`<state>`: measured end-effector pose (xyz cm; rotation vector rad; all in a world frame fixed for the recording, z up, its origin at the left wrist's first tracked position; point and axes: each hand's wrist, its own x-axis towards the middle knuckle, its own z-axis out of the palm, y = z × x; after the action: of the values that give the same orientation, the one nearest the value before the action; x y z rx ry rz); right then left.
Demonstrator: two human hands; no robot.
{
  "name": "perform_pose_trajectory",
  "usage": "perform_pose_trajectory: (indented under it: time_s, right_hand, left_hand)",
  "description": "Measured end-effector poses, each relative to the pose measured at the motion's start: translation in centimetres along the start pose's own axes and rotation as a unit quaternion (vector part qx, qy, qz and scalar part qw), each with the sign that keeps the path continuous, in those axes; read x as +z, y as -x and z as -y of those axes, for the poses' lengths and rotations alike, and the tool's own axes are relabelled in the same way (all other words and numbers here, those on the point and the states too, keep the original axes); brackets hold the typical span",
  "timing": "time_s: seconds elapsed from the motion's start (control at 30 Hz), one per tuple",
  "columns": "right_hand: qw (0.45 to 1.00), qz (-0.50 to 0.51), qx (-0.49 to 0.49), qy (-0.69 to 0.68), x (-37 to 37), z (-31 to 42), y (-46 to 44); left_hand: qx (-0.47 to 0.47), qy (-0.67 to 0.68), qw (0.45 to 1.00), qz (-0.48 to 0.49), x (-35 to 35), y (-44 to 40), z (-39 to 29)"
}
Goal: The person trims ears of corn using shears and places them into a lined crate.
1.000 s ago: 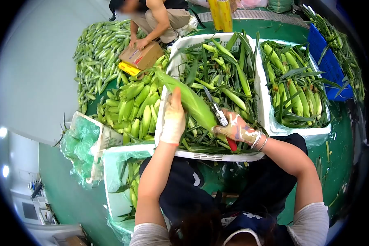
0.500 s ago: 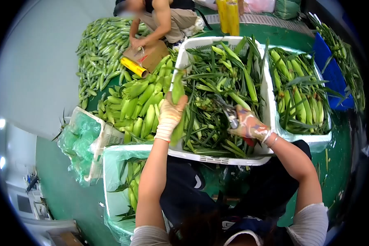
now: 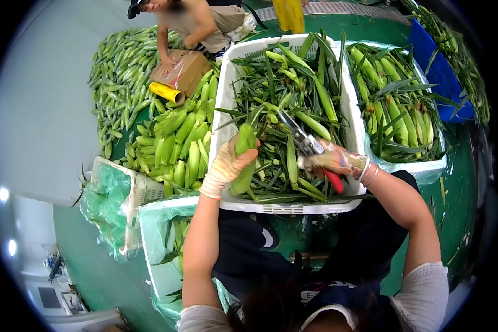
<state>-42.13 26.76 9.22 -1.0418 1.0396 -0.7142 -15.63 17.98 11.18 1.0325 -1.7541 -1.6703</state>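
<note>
My left hand point(image 3: 227, 165), in a pale work glove, is closed around a green ear of corn point(image 3: 244, 160) held upright over the left side of the white basket point(image 3: 285, 208). Cut husk leaves and stalk pieces point(image 3: 271, 94) fill that basket. In my right hand point(image 3: 337, 160), in a patterned glove, are pruning shears point(image 3: 301, 135) with a red handle. Their metal blades point up and left, toward the corn's top but apart from it. My right fingers are partly hidden behind the shears.
Trimmed corn ears point(image 3: 177, 133) are heaped left of the basket, beyond them wrapped ears point(image 3: 122, 77). A foam box of corn point(image 3: 395, 99) stands right, a blue crate point(image 3: 434, 72) behind it. Another person point(image 3: 202, 25) crouches by a cardboard box point(image 3: 185, 72). A lined foam box point(image 3: 160, 232) sits near my left arm.
The shears have swung into clearer view, blades pointing up-left. The corn in my left hand is more upright and lower against the basket. The other person's hands have moved on the cardboard box.
</note>
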Motion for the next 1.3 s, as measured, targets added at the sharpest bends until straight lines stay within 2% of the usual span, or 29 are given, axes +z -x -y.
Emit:
perform_pose_trajectory:
  time_s: [0.03, 0.1, 0.13, 0.23, 0.27, 0.33, 0.37, 0.4, 0.43, 0.47, 0.53, 0.57, 0.67, 0.77, 0.8, 0.83, 0.87, 0.9, 0.93, 1.0, 1.03, 1.07, 1.1, 1.13, 1.17, 1.2, 1.23, 1.27, 1.3]
  right_hand:
    - [0.994, 0.041, -0.012, 0.098, -0.1, -0.1, 0.0]
    - [0.993, 0.058, -0.030, 0.100, 0.6, -0.4, 0.0]
    - [0.991, 0.073, -0.045, 0.103, 1.0, -0.5, 0.0]
    - [0.993, 0.096, -0.069, 0.010, 2.2, 0.0, -0.8]
    - [0.992, 0.100, -0.078, -0.006, 2.6, 0.6, -0.9]
    - [0.995, 0.067, -0.051, -0.060, 2.7, 1.5, -0.7]
    - [0.986, -0.009, -0.031, -0.161, 3.0, 0.8, -1.3]
    - [0.963, -0.085, -0.009, -0.255, 3.2, 0.2, -1.9]
    - [0.958, -0.117, -0.010, -0.262, 2.7, 0.4, -2.0]
    - [0.965, -0.138, -0.009, -0.223, 2.1, 0.1, -2.1]
    - [0.981, -0.101, -0.056, -0.153, 2.1, 0.2, -1.0]
    - [0.985, -0.102, -0.042, -0.130, 2.0, -0.7, -0.9]
    - [0.993, -0.107, 0.026, -0.040, 2.3, -2.0, -0.8]
    - [0.991, -0.112, 0.067, -0.042, 1.7, -5.2, -1.8]
    - [0.990, -0.100, 0.089, -0.035, 1.1, -5.9, -2.0]
    - [0.995, -0.068, 0.075, 0.008, -0.1, -7.1, -2.2]
    - [0.996, -0.040, 0.062, 0.046, -0.7, -8.1, -2.6]
    - [0.991, -0.058, 0.095, 0.079, 0.6, -7.3, -3.1]
    - [0.994, -0.043, 0.056, 0.088, 0.1, -8.4, -3.1]
    - [0.988, -0.056, 0.110, 0.092, -1.2, -9.5, -3.7]
    - [0.988, -0.071, 0.110, 0.082, -1.2, -9.9, -4.0]
    - [0.981, -0.093, 0.113, 0.124, -1.0, -10.0, -4.1]
    - [0.972, -0.062, 0.105, 0.202, -0.7, -9.4, -4.4]
    - [0.955, -0.032, 0.094, 0.279, -0.6, -9.2, -4.7]
    - [0.954, -0.050, 0.119, 0.272, -0.7, -9.8, -4.9]
    - [0.963, -0.077, 0.055, 0.252, -0.4, -11.3, -4.8]
    - [0.962, -0.090, 0.074, 0.247, -0.5, -11.7, -4.8]
    - [0.960, -0.105, 0.092, 0.241, -0.5, -12.0, -4.9]
    - [0.964, -0.102, 0.133, 0.206, -0.3, -11.7, -4.8]
  left_hand:
    - [0.001, -0.001, 1.000, -0.002, 0.0, -0.2, -0.1]
    - [0.036, 0.113, 0.991, 0.061, 0.2, -0.4, -0.1]
    - [0.034, 0.113, 0.991, 0.060, 0.4, -0.4, -0.3]
    - [0.000, 0.104, 0.985, 0.138, 1.2, -0.3, -0.6]
    - [-0.003, 0.110, 0.985, 0.131, 1.2, -0.2, -0.3]
    - [-0.014, 0.099, 0.987, 0.128, 0.8, -0.2, 0.5]
    - [-0.011, 0.111, 0.988, 0.105, 0.3, -0.3, 0.1]
    - [0.025, 0.109, 0.993, 0.045, -0.7, -0.4, -0.3]
    - [0.019, 0.164, 0.986, -0.039, -2.4, -0.5, 0.0]
    - [0.014, 0.218, 0.968, -0.125, -4.7, -0.5, 0.6]
    - [0.113, 0.326, 0.902, -0.259, -12.5, -1.7, 4.1]
    - [0.119, 0.332, 0.890, -0.288, -15.2, -2.0, 4.8]
    - [0.145, 0.469, 0.760, -0.425, -22.6, -1.2, 7.6]
    - [0.232, 0.564, 0.667, -0.428, -26.4, -2.5, 12.8]
    - [0.250, 0.675, 0.616, -0.321, -29.4, -3.8, 16.5]
    - [0.207, 0.707, 0.579, -0.348, -27.3, -1.9, 13.0]
    - [0.251, 0.599, 0.690, -0.319, -27.0, 0.0, 12.4]
    - [0.246, 0.546, 0.724, -0.341, -26.6, 2.5, 11.7]
    - [0.238, 0.489, 0.758, -0.358, -26.3, 5.5, 11.7]
    - [0.219, 0.351, 0.801, -0.432, -26.9, 13.3, 14.4]
    - [0.169, 0.269, 0.788, -0.526, -25.7, 18.1, 15.1]
    - [0.137, 0.161, 0.779, -0.590, -26.3, 23.1, 20.1]
    - [0.035, 0.152, 0.700, -0.697, -25.5, 27.6, 22.9]
    - [-0.167, 0.063, 0.660, -0.730, -25.0, 32.7, 27.0]
    - [-0.376, -0.164, 0.631, -0.658, -23.7, 37.9, 31.8]
    - [-0.448, -0.379, 0.630, -0.508, -21.5, 43.5, 39.9]
    - [-0.550, -0.193, 0.569, -0.581, -18.2, 45.1, 41.0]
    - [-0.589, -0.157, 0.577, -0.543, -15.8, 46.3, 41.2]
    - [-0.654, -0.184, 0.565, -0.468, -14.1, 47.0, 42.3]
